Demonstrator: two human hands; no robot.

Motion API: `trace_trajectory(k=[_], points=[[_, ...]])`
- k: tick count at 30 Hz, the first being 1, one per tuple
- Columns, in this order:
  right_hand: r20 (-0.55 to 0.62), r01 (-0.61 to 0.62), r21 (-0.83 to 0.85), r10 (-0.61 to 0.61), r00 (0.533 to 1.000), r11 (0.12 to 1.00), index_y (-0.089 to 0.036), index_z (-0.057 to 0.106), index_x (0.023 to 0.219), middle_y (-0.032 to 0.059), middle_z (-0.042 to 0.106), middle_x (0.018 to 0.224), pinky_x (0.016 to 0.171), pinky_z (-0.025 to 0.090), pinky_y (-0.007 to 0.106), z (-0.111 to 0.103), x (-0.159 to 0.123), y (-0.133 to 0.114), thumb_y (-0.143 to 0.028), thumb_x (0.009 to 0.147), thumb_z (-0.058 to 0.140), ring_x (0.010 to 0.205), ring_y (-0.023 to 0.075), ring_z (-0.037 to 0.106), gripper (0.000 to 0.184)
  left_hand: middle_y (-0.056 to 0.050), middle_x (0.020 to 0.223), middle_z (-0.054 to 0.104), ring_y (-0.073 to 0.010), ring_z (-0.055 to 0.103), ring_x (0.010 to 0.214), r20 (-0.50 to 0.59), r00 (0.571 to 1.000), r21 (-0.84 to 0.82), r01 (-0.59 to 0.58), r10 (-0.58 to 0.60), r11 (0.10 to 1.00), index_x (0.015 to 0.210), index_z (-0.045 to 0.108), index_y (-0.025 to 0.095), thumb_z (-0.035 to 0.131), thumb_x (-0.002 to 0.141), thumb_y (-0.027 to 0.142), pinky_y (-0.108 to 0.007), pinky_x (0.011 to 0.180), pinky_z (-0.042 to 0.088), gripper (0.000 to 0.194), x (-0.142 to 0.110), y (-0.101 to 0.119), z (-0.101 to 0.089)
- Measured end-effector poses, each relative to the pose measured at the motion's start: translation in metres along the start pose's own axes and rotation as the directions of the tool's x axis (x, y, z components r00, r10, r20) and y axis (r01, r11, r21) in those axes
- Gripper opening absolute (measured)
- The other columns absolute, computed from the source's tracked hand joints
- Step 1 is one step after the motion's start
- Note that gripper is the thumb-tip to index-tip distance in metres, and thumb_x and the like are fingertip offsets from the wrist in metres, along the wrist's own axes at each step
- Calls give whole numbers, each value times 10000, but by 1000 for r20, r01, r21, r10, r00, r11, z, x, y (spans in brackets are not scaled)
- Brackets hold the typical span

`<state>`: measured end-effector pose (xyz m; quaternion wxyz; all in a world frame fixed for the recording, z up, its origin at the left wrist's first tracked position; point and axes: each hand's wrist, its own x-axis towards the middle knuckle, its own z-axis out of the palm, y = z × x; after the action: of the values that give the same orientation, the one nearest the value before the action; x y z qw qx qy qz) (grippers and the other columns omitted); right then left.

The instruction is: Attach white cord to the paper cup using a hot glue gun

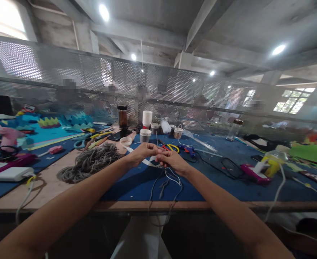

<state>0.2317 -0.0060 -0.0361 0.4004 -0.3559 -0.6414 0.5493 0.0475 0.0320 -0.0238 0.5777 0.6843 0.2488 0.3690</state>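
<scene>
My left hand (145,151) and my right hand (172,160) meet over the blue mat, fingertips pinched together. A grey cord (152,187) hangs in loops from beneath my right hand, over the table's front edge. A thin white strand (177,178) dangles beside it. What sits between my left fingertips is too small to make out. A white ribbon (147,162) curves below my left hand, and more of it lies by a pale roll (126,140). Left of my left hand is a heap of grey cord (92,162).
Beyond my hands stand paper cups (145,135), a dark jar (122,117) and a blue glue gun (188,150) with its cable. Scissors (80,142) lie left. Purple power strips (255,173) sit at both sides. A perforated metal screen (158,93) closes the back; people are behind it.
</scene>
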Motion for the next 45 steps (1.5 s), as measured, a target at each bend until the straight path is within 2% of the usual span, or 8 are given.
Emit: trace_trajectory(k=[3,7,14,18,22,29,37,45], points=[[-10,-19,19,19,1000,1000,-116,738,765,-11,592,585,496,342,195,0,0,0,-500,707,773,503,51,473,390,-111,973,732,-194,653,850,-7,1000,-28,10,-10,1000,708,669,130,774,722,382,-322,808,474,274,1,0,0],[-23,-37,74,38,999,997,-118,731,752,-12,595,582,481,334,190,-1,0,1,-509,693,781,495,49,471,399,-137,1146,695,-215,646,967,61,996,-112,76,-69,991,840,706,134,775,724,393,-345,896,459,292,0,3,-2],[-14,-24,46,24,1000,999,-113,740,750,-12,589,565,480,331,201,0,1,1,-501,688,787,487,52,464,396,-102,922,737,-188,656,813,-8,1000,-59,23,-24,998,670,658,120,792,699,353,-319,784,467,270,0,3,3],[-19,-13,36,14,1000,999,-115,739,747,-9,597,569,487,333,197,0,0,1,-497,694,784,496,51,473,388,-118,1037,724,-155,640,735,11,999,-73,31,-30,997,716,676,120,785,710,363,-313,738,469,267,0,2,3],[-24,-16,36,16,1000,999,-114,737,748,-9,592,570,487,332,197,0,0,2,-496,703,778,496,53,468,388,-140,1179,683,-188,655,846,40,999,-94,37,-33,995,756,686,122,781,716,359,-317,768,472,258,0,3,3],[-20,-7,-51,6,1000,999,-121,740,750,-3,595,581,489,336,202,3,-1,-1,-504,728,753,501,61,468,383,-97,860,730,-204,660,858,-3,999,-8,-36,36,999,627,594,132,775,722,341,-329,816,467,292,0,3,5],[46,-26,-16,26,999,1000,-114,742,815,10,592,644,514,357,195,1,-3,-6,-589,815,634,531,59,477,487,-92,941,729,-207,655,925,16,997,18,-80,80,997,632,595,138,779,715,344,-349,912,440,288,-1,8,0],[113,-31,-3,31,993,1000,-124,741,891,14,604,701,575,391,203,-5,-2,-2,-432,796,723,599,70,515,323,-84,969,725,-206,652,958,55,997,16,-63,62,998,655,597,150,776,726,338,-350,915,439,269,1,6,-5]])
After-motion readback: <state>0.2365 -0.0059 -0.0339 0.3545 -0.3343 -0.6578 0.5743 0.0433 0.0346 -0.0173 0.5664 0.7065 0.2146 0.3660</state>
